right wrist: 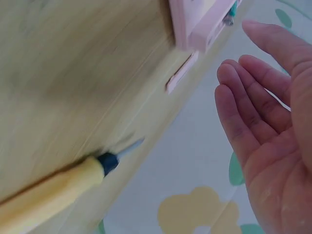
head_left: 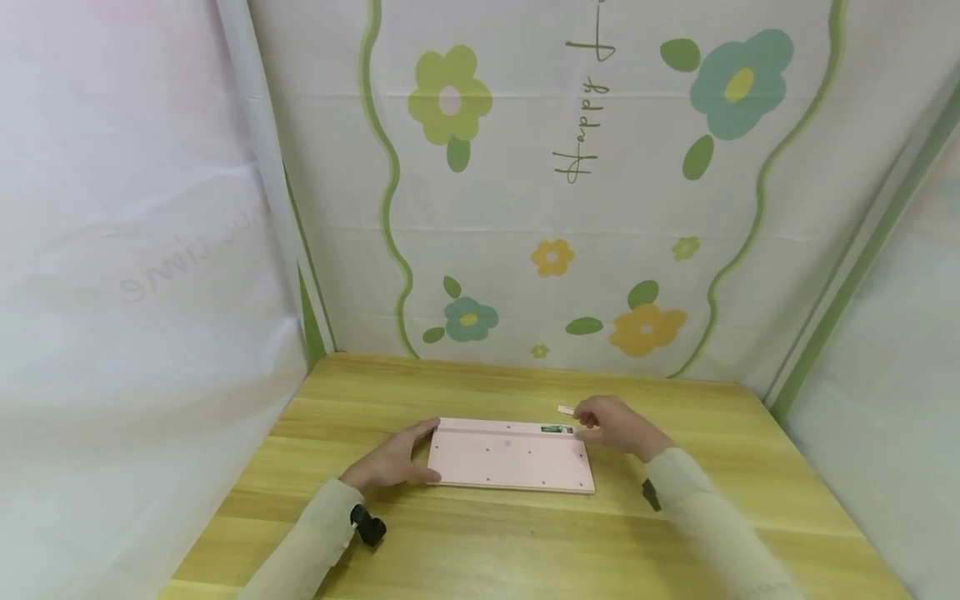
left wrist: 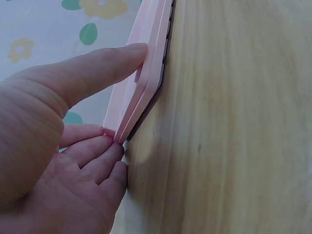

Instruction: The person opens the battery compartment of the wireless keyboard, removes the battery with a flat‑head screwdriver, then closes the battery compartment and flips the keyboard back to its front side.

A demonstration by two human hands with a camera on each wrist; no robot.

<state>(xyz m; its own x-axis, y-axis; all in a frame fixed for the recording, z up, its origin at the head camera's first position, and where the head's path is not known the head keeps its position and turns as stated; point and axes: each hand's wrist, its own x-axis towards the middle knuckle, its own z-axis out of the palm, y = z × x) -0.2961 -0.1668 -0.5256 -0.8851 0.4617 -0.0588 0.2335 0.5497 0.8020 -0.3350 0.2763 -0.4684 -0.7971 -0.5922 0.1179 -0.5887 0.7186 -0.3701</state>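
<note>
A pink keyboard [head_left: 510, 462] lies key side down on the table, its screw-dotted back facing up. In its far right corner the battery compartment is uncovered, showing a green battery [head_left: 552, 429]. My left hand [head_left: 392, 460] grips the left end, thumb on the near edge and fingers at the far corner; black keys show beneath in the left wrist view. My right hand [head_left: 617, 427] hovers beside the compartment with relaxed fingers and an empty palm in the right wrist view. A small pink battery cover [right wrist: 181, 73] lies just beyond the keyboard.
A screwdriver [right wrist: 58, 195] with a yellow handle lies on the wooden table [head_left: 480, 550] near my right hand; the head view does not show it. Flowered cloth [head_left: 525, 200] hangs behind the table, with more cloth at both sides.
</note>
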